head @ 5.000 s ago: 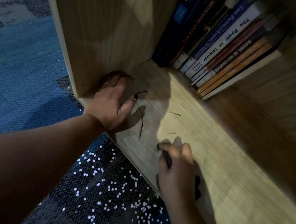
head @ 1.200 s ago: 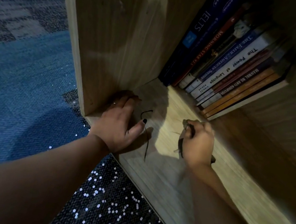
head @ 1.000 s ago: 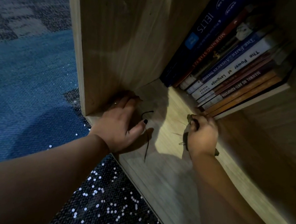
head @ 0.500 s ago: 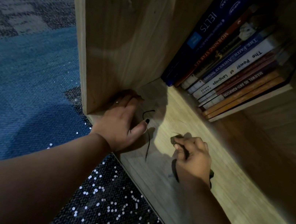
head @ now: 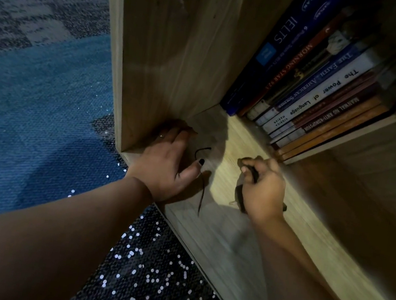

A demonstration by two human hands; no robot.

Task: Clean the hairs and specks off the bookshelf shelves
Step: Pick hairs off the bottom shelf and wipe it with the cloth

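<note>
Two hands in the single head view, both down on the shelf (head: 226, 179) at frame centre. Left hand (head: 166, 168) lies flat, fingers straight and pushed into the corner under the side panel (head: 167, 55), holding nothing. Its thumb sits just beside a long dark hair (head: 202, 196) on the board, centre frame. Right hand (head: 263, 188) is curled tight round a dark slim tool (head: 252, 173); can't tell what it is. Books (head: 316, 90) lean at upper right, white specks (head: 147, 278) dot the carpet (head: 30, 112) at the bottom. Risk: a quick sweep could flick the hair under the left palm or off the front edge onto the carpet, or the knuckles could nudge the books. Versus half a second ago: right hand has gone deeper, toward the books; left hand and hair unmoved.
</note>
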